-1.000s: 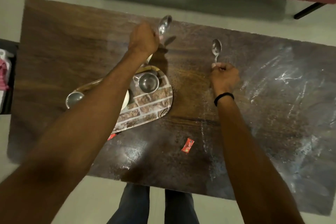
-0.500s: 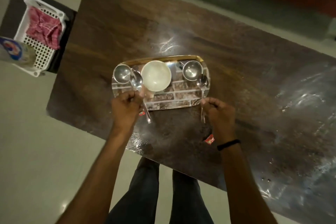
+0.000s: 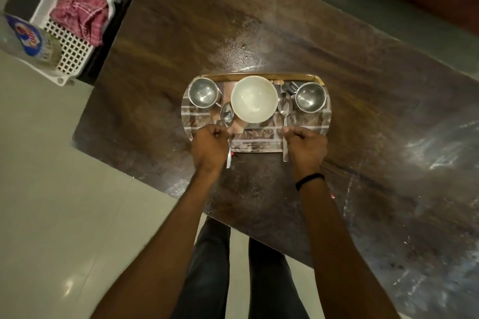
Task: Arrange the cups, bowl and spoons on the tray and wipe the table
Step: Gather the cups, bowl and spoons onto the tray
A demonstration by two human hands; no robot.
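Note:
A brick-patterned tray [image 3: 313,123] lies on the dark wooden table [image 3: 181,33]. On it a white bowl [image 3: 254,98] stands in the middle, between a steel cup [image 3: 203,92] at the left and a steel cup [image 3: 310,96] at the right. My left hand [image 3: 210,146] grips the handle of a spoon [image 3: 227,113] just left of the bowl. My right hand [image 3: 307,146] grips a second spoon [image 3: 284,107] just right of the bowl. Both spoon bowls are over the tray, and both handles stick out past its near edge.
A white plastic basket [image 3: 70,52] with a red checked cloth [image 3: 79,15] sits on a dark stand left of the table, a labelled bottle [image 3: 28,39] beside it. White smears cover the table's right part [image 3: 427,142]. A small red scrap [image 3: 332,195] lies by my right wrist.
Both hands have brought the spoons from the far side of the table back to the tray and set them closer to the bowl. The view has swung left.

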